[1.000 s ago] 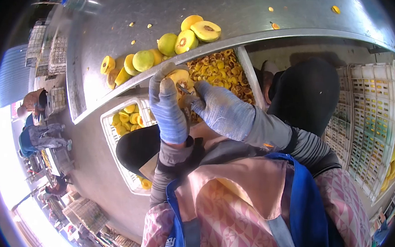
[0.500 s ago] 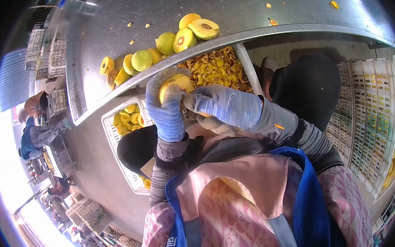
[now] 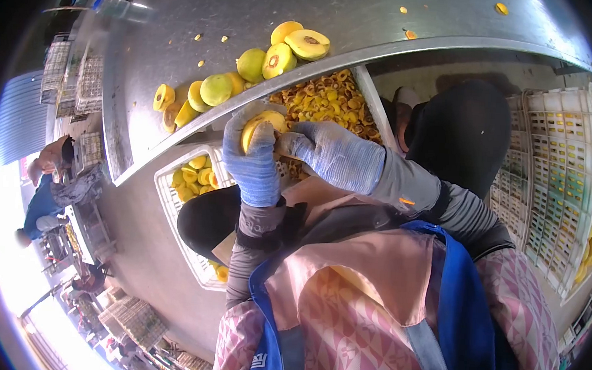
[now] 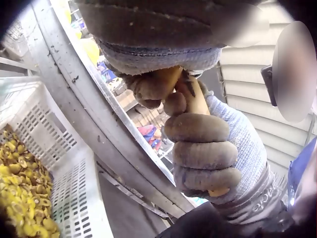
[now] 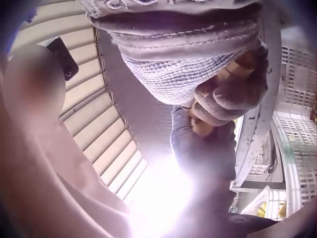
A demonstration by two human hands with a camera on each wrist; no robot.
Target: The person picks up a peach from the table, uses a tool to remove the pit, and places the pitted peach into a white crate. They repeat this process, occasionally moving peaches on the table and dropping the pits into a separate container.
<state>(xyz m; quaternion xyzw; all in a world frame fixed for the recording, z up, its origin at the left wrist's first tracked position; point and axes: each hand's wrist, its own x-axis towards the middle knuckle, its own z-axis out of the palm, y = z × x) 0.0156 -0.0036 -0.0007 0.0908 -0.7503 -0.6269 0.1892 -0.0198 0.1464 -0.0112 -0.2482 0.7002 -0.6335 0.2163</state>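
Observation:
Just below the table's edge, my gloved left hand (image 3: pixel 251 162) grips a yellow fruit piece (image 3: pixel 264 127), thumb and fingers around it. Against its right side is my gloved right hand (image 3: pixel 342 157). In the left wrist view, the right hand (image 4: pixel 205 151) has its fingers curled round a pale handle (image 4: pixel 198 101) with a dark metal part at its upper end, close under the left hand (image 4: pixel 158 57). The tool's tip is hidden. Seen from the right wrist, the right hand (image 5: pixel 218 94) and left hand (image 5: pixel 203 151) are close together.
Cut fruit (image 3: pixel 278 60) lies along the metal table's (image 3: pixel 385 49) near edge. Beneath is a container of small brown-yellow pieces (image 3: pixel 324 105). A white crate (image 3: pixel 172 221) holds yellow fruit at left; larger crates (image 3: pixel 547 180) stand at right. People are in the background.
The fruit has turned in my left hand, its cut face less visible than a second ago. My right hand dipped, fingers spreading lower, then came back up beside the fruit. Background people moved.

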